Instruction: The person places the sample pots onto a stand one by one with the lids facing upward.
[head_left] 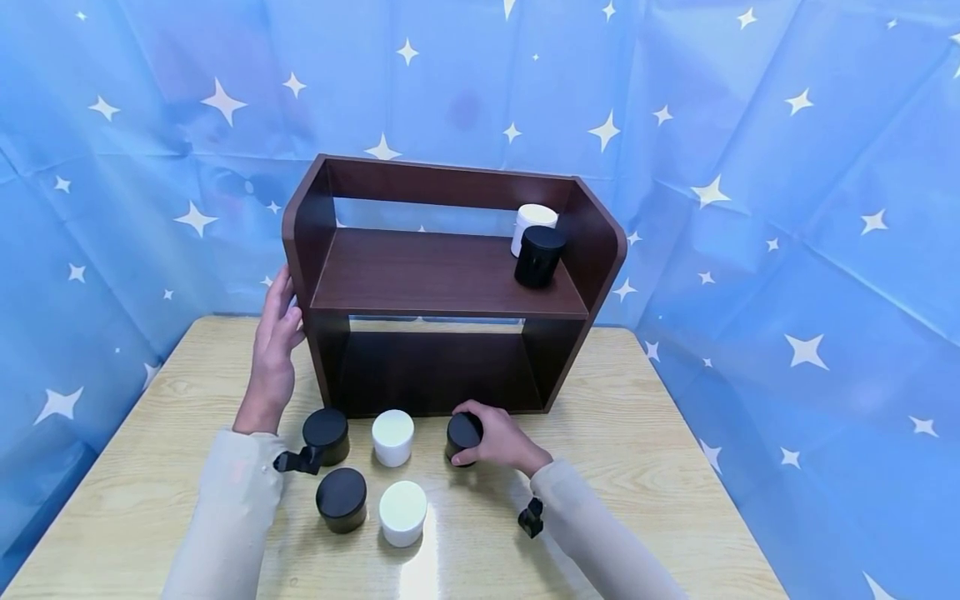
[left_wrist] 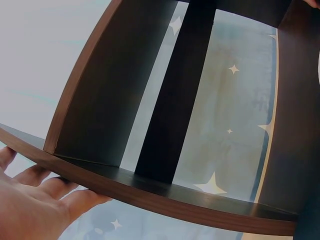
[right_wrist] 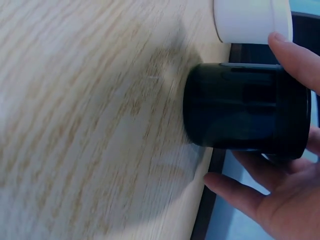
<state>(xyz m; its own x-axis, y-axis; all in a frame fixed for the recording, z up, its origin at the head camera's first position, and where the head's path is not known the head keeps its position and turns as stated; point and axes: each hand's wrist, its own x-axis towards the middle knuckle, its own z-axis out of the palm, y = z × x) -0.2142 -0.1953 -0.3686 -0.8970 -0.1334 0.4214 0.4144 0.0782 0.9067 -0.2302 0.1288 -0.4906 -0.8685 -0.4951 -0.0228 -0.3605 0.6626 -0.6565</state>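
My left hand (head_left: 272, 358) rests against the outer left side of a dark brown two-tier shelf (head_left: 420, 271), its fingers extended along the panel. In the left wrist view those fingers (left_wrist: 52, 186) lie beneath the panel's edge. With thumb and fingers spread around its lid, my right hand (head_left: 504, 439) grips a black lidded jar (head_left: 462, 435) in front of the shelf. The jar's base is right at the wood in the right wrist view. To its left stands a white jar (head_left: 393, 438), and a second white jar (head_left: 402, 512) is nearer to me.
Two more black jars, one farther (head_left: 327, 433) and one nearer (head_left: 342, 500), stand by my left forearm on the wooden table (head_left: 637, 467). On the upper tier's right end, a black jar (head_left: 538, 257) stands before a white one (head_left: 535, 217). A starry blue cloth (head_left: 750, 250) hangs around.
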